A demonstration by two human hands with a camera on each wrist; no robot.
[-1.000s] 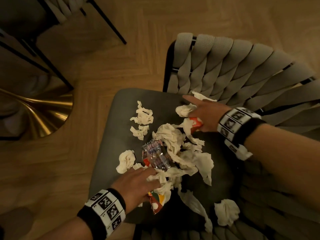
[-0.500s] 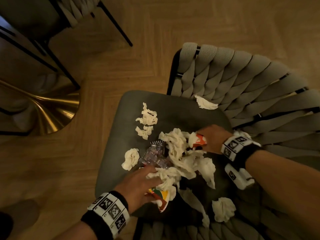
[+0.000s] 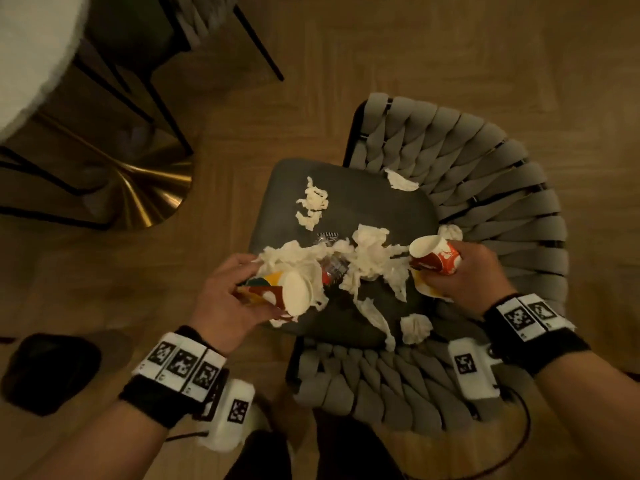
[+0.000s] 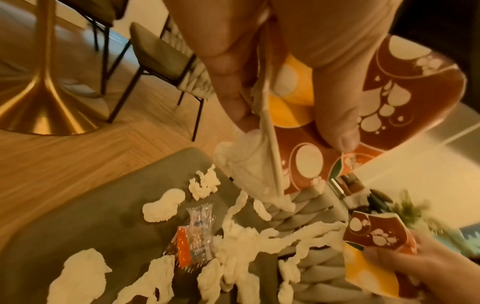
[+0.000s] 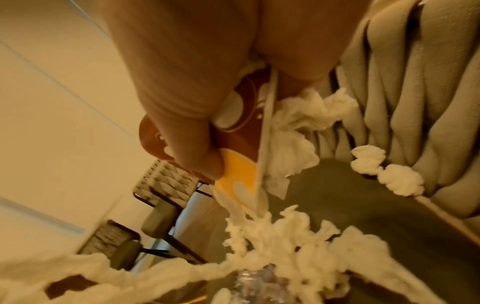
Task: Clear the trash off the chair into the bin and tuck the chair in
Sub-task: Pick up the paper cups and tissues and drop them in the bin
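A grey chair (image 3: 349, 195) with a woven back stands below me, its seat strewn with crumpled white tissues (image 3: 372, 258) and a clear plastic wrapper (image 3: 334, 268). My left hand (image 3: 235, 292) grips a red and yellow paper cup (image 3: 277, 292) together with some tissue, lifted over the seat's left front edge. My right hand (image 3: 464, 275) grips another red paper cup (image 3: 434, 254) and tissue over the seat's right side. In the left wrist view my fingers (image 4: 335, 115) wrap the cup (image 4: 394, 98); the wrapper (image 4: 194, 236) lies on the seat. The right wrist view shows the cup (image 5: 241, 144) and tissue in my grasp.
A white round table (image 3: 31, 53) on a brass pedestal base (image 3: 149, 195) stands at the upper left, with another dark-legged chair (image 3: 166, 32) beside it. A black object (image 3: 48, 372) sits on the wooden floor at the lower left. Loose tissues (image 3: 311, 202) lie on the seat's far part.
Both hands have closed on paper cups with tissue and lifted them off the seat. The right hand came back from the chair's rear toward the right side.
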